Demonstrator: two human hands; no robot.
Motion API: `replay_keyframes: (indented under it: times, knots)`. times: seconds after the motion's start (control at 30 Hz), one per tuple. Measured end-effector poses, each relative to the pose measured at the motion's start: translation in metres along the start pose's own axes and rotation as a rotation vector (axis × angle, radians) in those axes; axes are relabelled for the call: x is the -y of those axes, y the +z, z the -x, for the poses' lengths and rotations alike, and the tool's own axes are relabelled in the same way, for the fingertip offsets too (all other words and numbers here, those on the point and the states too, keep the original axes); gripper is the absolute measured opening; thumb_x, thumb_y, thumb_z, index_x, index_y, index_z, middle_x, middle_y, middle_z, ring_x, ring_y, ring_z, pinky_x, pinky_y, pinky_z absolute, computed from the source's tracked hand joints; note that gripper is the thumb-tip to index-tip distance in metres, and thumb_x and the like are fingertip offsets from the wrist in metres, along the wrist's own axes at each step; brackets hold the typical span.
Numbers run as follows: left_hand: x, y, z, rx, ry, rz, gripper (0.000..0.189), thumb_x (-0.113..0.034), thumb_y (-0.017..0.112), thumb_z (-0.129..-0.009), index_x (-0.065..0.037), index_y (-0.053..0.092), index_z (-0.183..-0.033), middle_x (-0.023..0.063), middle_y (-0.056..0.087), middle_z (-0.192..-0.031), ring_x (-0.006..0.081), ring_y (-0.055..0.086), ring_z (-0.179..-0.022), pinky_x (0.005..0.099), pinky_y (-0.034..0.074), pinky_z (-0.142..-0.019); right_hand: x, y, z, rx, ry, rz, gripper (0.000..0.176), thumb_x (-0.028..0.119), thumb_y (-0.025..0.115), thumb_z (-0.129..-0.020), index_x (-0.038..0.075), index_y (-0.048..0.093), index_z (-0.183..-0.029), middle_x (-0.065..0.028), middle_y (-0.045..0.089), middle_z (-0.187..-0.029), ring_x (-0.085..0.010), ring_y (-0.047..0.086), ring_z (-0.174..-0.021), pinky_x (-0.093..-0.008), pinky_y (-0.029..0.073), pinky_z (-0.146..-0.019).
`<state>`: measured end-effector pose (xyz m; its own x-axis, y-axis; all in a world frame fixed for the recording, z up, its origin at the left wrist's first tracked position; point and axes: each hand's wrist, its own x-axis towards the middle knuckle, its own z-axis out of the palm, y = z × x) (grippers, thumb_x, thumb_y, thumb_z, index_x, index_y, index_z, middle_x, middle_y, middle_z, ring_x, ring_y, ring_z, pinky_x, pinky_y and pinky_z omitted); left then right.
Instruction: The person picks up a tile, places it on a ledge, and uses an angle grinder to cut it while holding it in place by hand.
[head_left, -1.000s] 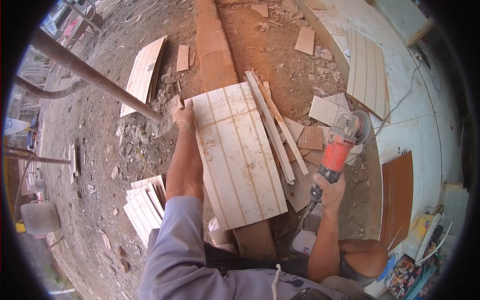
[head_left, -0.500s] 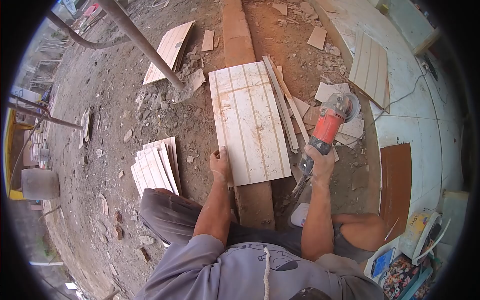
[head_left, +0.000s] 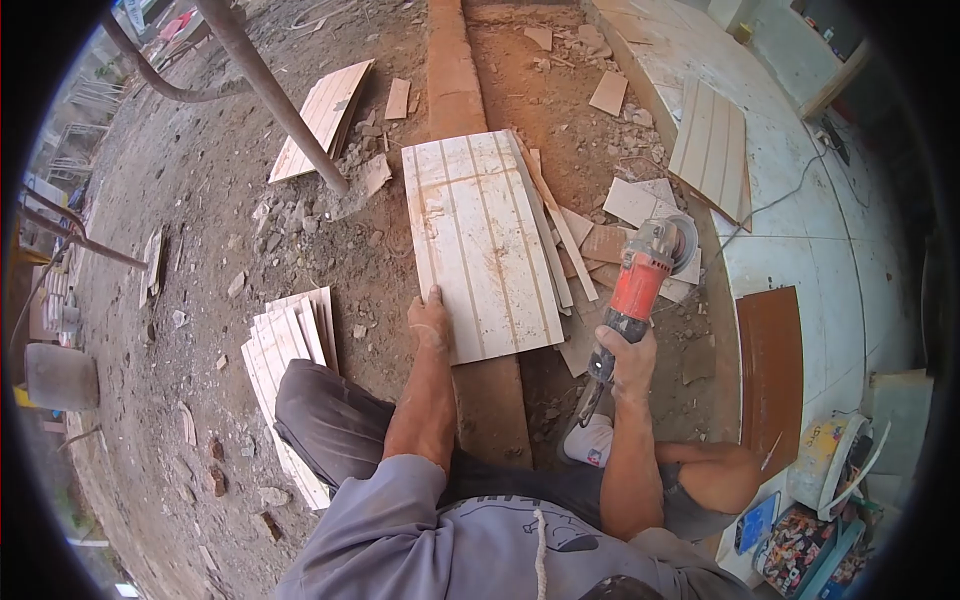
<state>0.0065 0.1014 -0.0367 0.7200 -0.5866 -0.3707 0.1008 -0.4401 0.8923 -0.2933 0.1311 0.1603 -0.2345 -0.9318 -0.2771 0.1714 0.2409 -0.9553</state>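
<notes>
A large pale tile [head_left: 485,240] with long grooves lies across a reddish wooden beam [head_left: 452,80] on the dirt ground. My left hand [head_left: 430,318] rests on the tile's near left corner, fingers on its edge. My right hand [head_left: 628,357] grips the rear handle of a red angle grinder [head_left: 642,278], whose disc end [head_left: 678,240] hovers to the right of the tile over tile scraps. Several thin cut strips [head_left: 553,220] lie along the tile's right edge.
A stack of cut tiles [head_left: 285,350] lies by my left knee. More tiles [head_left: 320,115] lie beyond a slanted metal pole [head_left: 275,95]. A grooved tile [head_left: 712,150] and a brown tile [head_left: 770,370] rest on the white floor at right. Rubble covers the dirt.
My left hand drew back from the tile's far corner to its near left corner. The grinder stays in my right hand, to the right of the tile. The view shifted slightly.
</notes>
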Motion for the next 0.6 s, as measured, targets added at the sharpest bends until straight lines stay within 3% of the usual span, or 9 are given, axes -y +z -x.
replay_keyframes:
  times: [0.07, 0.27, 0.47, 0.6]
  knots:
    - [-0.014, 0.006, -0.011, -0.033, -0.012, -0.25, 0.041, -0.035, 0.061, -0.092, 0.004, 0.066, -0.102, 0.0136, 0.07, -0.089, 0.0214, 0.063, -0.077, 0.0359, 0.049, -0.071, 0.002, 0.001, -0.003, 0.012, 0.014, 0.011, 0.041, 0.005, 0.073, -0.07, 0.001, 0.053, -0.106, -0.0034, 0.057, -0.072, -0.0127, 0.056, -0.053, -0.0275, 0.047, -0.05]
    - [-0.047, 0.025, -0.018, -0.086, 0.022, -0.296, 0.041, -0.038, 0.062, -0.09, 0.003, 0.069, -0.094, 0.0149, 0.069, -0.081, 0.0242, 0.064, -0.073, 0.0371, 0.048, -0.071, -0.015, -0.007, -0.012, -0.012, -0.009, 0.036, 0.042, 0.005, 0.073, -0.07, 0.001, 0.054, -0.106, -0.0027, 0.057, -0.076, -0.0122, 0.056, -0.056, -0.0275, 0.047, -0.053]
    - [-0.06, 0.035, -0.022, -0.118, -0.107, -0.219, 0.04, -0.037, 0.063, -0.09, 0.002, 0.071, -0.097, 0.0146, 0.07, -0.081, 0.0241, 0.064, -0.073, 0.0364, 0.048, -0.072, -0.013, 0.0, -0.016, 0.02, 0.039, 0.059, 0.042, 0.007, 0.073, -0.069, 0.001, 0.054, -0.106, -0.0024, 0.057, -0.077, -0.0121, 0.056, -0.057, -0.0273, 0.048, -0.054]
    - [-0.056, 0.042, -0.032, -0.168, -0.079, -0.23, 0.04, -0.037, 0.064, -0.089, 0.001, 0.071, -0.098, 0.0141, 0.071, -0.083, 0.0237, 0.064, -0.074, 0.0355, 0.049, -0.073, -0.013, 0.008, -0.016, 0.022, 0.079, 0.081, 0.043, 0.008, 0.074, -0.069, 0.0, 0.054, -0.106, -0.0028, 0.058, -0.077, -0.0118, 0.057, -0.058, -0.0274, 0.048, -0.054]
